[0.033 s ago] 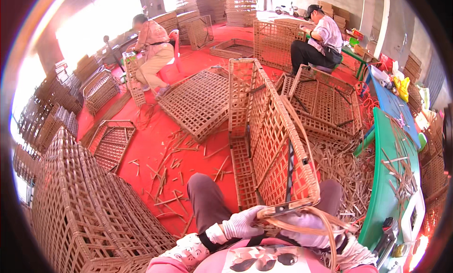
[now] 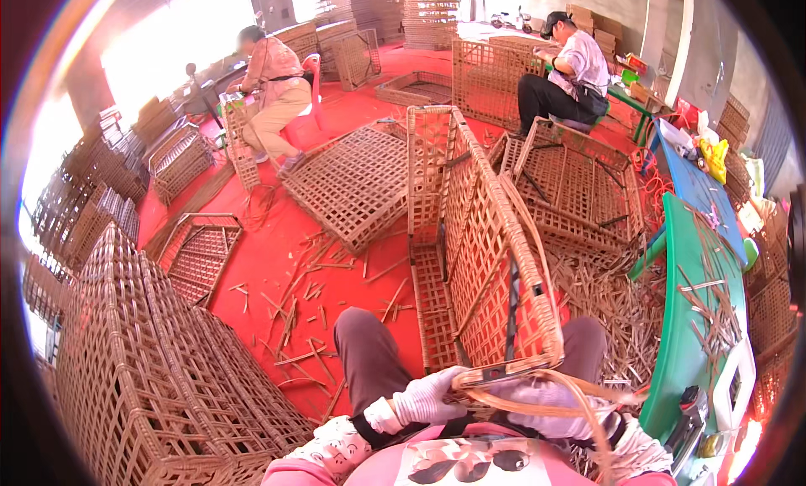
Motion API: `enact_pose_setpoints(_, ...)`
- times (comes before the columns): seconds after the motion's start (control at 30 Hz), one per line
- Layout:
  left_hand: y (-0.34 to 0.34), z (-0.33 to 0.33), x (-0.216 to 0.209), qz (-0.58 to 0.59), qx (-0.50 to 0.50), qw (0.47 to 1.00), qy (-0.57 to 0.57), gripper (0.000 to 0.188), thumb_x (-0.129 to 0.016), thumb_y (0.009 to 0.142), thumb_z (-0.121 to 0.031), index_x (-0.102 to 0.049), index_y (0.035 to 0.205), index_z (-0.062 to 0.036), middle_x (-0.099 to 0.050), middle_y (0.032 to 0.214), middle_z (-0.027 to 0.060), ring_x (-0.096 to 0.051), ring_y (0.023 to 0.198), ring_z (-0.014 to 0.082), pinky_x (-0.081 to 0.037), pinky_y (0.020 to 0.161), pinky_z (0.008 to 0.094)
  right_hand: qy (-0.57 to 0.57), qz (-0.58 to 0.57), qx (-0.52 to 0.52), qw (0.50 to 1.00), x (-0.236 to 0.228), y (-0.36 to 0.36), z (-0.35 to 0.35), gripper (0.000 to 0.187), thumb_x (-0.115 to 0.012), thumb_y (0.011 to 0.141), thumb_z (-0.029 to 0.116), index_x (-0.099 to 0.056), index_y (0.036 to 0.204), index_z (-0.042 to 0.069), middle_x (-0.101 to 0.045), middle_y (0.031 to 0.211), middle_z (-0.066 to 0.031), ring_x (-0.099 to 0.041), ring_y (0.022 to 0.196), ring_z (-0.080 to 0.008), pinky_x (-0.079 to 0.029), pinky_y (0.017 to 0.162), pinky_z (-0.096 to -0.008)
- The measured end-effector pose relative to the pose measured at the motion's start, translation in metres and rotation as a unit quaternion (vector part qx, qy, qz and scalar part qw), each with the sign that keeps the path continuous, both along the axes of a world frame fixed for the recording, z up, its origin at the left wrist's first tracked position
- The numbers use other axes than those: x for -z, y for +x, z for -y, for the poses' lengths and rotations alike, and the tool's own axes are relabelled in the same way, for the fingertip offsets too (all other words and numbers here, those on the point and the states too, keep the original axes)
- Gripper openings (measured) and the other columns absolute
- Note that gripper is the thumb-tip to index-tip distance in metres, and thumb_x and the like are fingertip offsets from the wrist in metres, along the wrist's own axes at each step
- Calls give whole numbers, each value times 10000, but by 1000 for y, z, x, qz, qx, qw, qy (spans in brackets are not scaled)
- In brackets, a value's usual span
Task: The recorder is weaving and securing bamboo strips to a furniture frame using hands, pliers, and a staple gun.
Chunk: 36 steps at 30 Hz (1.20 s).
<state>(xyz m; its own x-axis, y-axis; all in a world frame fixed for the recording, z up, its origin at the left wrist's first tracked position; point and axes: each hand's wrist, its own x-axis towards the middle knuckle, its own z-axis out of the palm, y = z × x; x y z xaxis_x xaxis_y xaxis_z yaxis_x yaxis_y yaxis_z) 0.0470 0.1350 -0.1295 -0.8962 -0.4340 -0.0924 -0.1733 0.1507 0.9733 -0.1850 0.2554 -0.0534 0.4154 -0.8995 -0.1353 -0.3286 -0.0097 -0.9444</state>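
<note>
A woven rattan basket (image 2: 478,251) stands tilted on its side between my knees, its near corner close to my lap. My left hand (image 2: 428,395), in a pale knitted glove, is closed on the near rim at its left end. Long brown rattan strips (image 2: 579,394) loop out from this rim across my right hand (image 2: 541,395), gloved too. That hand sits just under the rim and appears closed on the strips, its fingers partly covered by them. A dark metal bar (image 2: 512,305) runs along the basket's inside.
Tall stacked baskets (image 2: 159,360) stand at my left. Rattan offcuts (image 2: 613,318) litter the red floor (image 2: 336,276). More baskets (image 2: 353,180) lie ahead. At right is a green table (image 2: 697,310) with scraps. Two seated people (image 2: 277,83) work farther back.
The basket's near corner has shifted slightly left and down. The looped strips beside my right hand have swung a little to the right.
</note>
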Motion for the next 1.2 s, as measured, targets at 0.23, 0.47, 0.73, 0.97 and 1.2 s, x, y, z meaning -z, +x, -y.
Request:
enact_pose_setpoints(0.23, 32, -26, 0, -118, -244, 950, 156, 356, -691, 740, -15, -577, 1076, -47, -632, 1001, 82, -595, 895, 166, -503, 811, 313, -127, -70, 297, 944, -19, -33, 26, 218, -550, 871, 203, -588, 919, -6, -599, 814, -41, -567, 686, -126, -465, 620, -252)
enact_pose_setpoints(0.47, 21, -26, 38, -190, -278, 915, 222, 326, -713, 725, -20, -602, 1030, -45, -629, 981, 47, -599, 877, 158, -514, 781, 309, -144, -94, 276, 946, -22, 14, 121, 550, -640, 777, 426, -556, 1054, -42, -617, 909, -151, -584, 900, -213, -452, 793, -334)
enact_pose_setpoints(0.73, 29, -27, 40, -89, -267, 957, 66, 259, -726, 731, -114, -606, 951, -47, -648, 872, 54, -609, 792, 129, -498, 725, 272, -175, -43, 315, 932, -12, 36, 94, 405, -662, 768, 197, -524, 1056, -51, -596, 883, -140, -583, 743, -182, -472, 685, -299)
enact_pose_setpoints(0.97, 20, 22, 26, -110, -229, 958, 130, 279, -686, 751, -96, -588, 1004, -30, -642, 936, 57, -612, 834, 153, -502, 748, 300, -150, 12, 372, 916, -13, 17, 109, 409, -668, 763, 250, -553, 1033, -34, -593, 829, -79, -542, 748, -113, -461, 674, -278)
enact_pose_setpoints(1.2, -8, 77, 18, 152, -355, 876, -288, 313, -691, 728, -173, -580, 996, -54, -653, 834, 113, -642, 773, 223, -508, 638, 323, -86, 59, 368, 924, -5, -17, 192, 369, -634, 783, 294, -604, 965, -26, -606, 751, -79, -538, 671, -122, -454, 655, -296)
